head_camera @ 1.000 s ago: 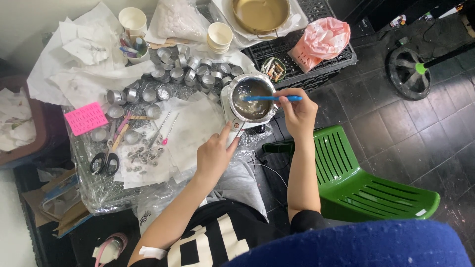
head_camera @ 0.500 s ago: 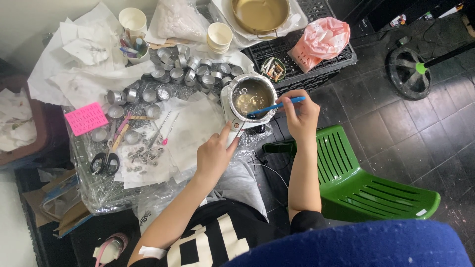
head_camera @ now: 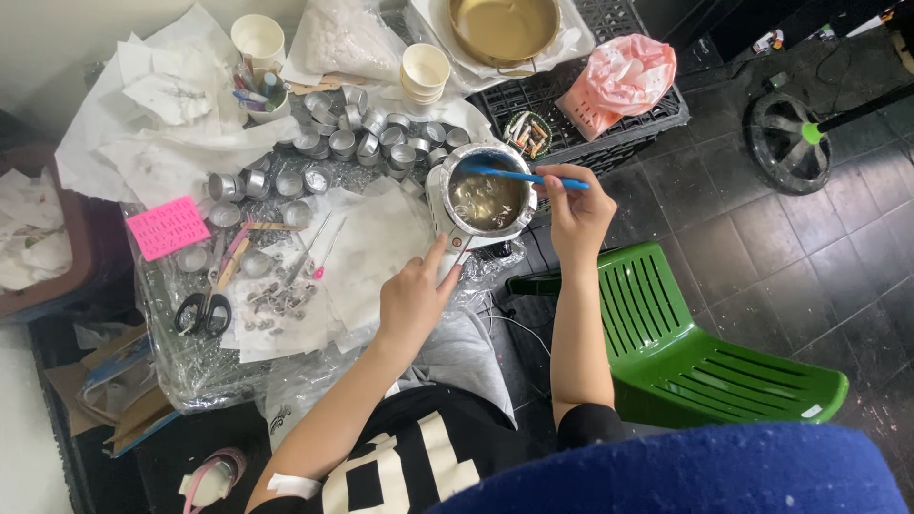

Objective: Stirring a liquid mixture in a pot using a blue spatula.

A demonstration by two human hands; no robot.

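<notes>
A small metal pot (head_camera: 440, 190) of murky yellowish liquid sits at the right edge of a cluttered low table (head_camera: 181, 376). My left hand (head_camera: 414, 295) grips the pot's handle from below. My right hand (head_camera: 576, 214) holds a blue stick (head_camera: 519, 175) whose far end dips into the liquid. Many small round metal cups (head_camera: 367, 133) stand to the left of the pot, on crumpled white paper (head_camera: 171, 143).
Scissors (head_camera: 205, 309), a pink mould (head_camera: 169, 227), paper cups (head_camera: 426, 71) and a cup of pens (head_camera: 259, 90) lie on the table. A gold pan (head_camera: 505, 29) and pink bag (head_camera: 624, 81) rest on a black crate (head_camera: 657, 119). A green plastic chair (head_camera: 705, 352) stands right.
The blue stick has swung around in the pot, its tip moving from the right side toward the upper left. My left hand keeps its hold on the handle.
</notes>
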